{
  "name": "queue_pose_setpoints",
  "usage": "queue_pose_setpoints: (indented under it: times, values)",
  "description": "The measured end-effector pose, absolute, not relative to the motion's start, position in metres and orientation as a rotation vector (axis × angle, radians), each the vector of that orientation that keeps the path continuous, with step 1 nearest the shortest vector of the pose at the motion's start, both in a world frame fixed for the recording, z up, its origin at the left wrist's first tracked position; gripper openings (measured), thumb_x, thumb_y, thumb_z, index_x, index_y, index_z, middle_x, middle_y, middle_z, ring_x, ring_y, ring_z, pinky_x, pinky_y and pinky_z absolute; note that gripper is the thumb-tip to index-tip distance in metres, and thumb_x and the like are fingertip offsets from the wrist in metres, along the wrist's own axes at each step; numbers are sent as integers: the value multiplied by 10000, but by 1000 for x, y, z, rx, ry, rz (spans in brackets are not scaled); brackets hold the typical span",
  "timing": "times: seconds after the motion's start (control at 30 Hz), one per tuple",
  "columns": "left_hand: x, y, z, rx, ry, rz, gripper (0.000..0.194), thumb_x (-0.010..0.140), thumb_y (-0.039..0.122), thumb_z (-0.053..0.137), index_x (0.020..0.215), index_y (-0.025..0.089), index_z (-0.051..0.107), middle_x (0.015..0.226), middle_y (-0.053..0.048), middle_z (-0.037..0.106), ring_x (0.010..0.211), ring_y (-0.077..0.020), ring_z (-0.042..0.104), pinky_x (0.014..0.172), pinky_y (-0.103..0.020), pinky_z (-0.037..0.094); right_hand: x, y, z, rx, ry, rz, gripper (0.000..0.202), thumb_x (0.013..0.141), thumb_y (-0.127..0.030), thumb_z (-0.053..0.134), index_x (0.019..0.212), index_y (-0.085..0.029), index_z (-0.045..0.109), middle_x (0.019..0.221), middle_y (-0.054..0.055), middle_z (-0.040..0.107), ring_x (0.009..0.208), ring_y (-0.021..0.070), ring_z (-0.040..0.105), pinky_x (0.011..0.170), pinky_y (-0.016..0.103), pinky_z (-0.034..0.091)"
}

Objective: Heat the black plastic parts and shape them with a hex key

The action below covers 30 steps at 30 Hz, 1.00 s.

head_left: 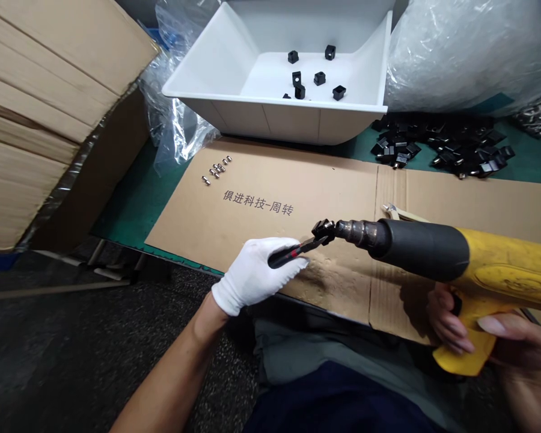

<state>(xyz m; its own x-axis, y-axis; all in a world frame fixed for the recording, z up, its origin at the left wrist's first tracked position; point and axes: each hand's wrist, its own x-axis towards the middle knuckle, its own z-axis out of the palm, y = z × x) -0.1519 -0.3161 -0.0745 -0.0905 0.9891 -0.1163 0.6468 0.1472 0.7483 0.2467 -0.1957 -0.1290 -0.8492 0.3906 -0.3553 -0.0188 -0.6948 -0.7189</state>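
Observation:
My left hand (260, 270), in a white glove, is closed round a pair of tweezers (293, 252) with dark arms and a red mark. At their tips sits a small black plastic part (323, 230) with a shiny metal bit on it. My bare right hand (491, 337) grips the handle of a yellow heat gun (509, 264) with a black collar. Its stepped metal nozzle (358, 233) points left, right up against the black part; whether they touch I cannot tell. Beneath lies a flat cardboard sheet (333, 192) with printed characters.
A white bin (270, 111) holding several black parts stands at the back. Small metal pieces (216, 169) lie on the cardboard's left. Piles of black parts (469, 147) sit at right, near a plastic bag (473, 54). A cardboard box (49, 90) rises at left.

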Motion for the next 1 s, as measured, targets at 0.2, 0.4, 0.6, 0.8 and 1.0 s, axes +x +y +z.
queue_pose_setpoints:
  times: [0.2, 0.4, 0.6, 0.8, 1.0]
  values:
    - [-152, -317, -76, 1567, 1814, 716, 195, 936, 348, 668, 999, 179, 743, 958, -28, 768, 835, -170, 698, 770, -278, 523, 247, -194, -129, -734, -1103, 2601, 387, 825, -470, 628, 1135, -239, 628, 831, 69, 579, 613, 209, 555, 582, 362, 463]
    - [-151, -317, -76, 1563, 1818, 712, 215, 932, 360, 672, 1015, 176, 747, 989, -43, 775, 861, -184, 708, 790, -288, 536, 243, -197, -126, -751, -1050, 2599, 374, 810, -467, 633, 1104, -235, 635, 796, 73, 564, 595, 210, 536, 555, 358, 433]
    - [-151, -316, -74, 1574, 1814, 714, 196, 935, 354, 667, 978, 177, 742, 946, -33, 771, 832, -178, 703, 768, -281, 530, 242, -196, -125, -751, -1085, 2590, 361, 816, -466, 625, 1101, -245, 633, 798, 67, 562, 598, 214, 533, 563, 369, 434]
    - [-150, -316, -75, 1580, 1818, 722, 207, 936, 359, 672, 998, 177, 748, 968, -33, 775, 833, -173, 704, 769, -276, 528, 239, -200, -123, -773, -999, 2565, 366, 793, -469, 632, 1072, -232, 643, 787, 60, 558, 580, 185, 517, 535, 341, 411]
    - [-150, -317, -76, 1584, 1811, 730, 222, 938, 371, 670, 1012, 176, 747, 985, -40, 776, 845, -174, 704, 783, -287, 534, 239, -203, -123, -815, -998, 2529, 374, 781, -468, 638, 1071, -230, 644, 773, 59, 559, 568, 189, 511, 516, 344, 390]
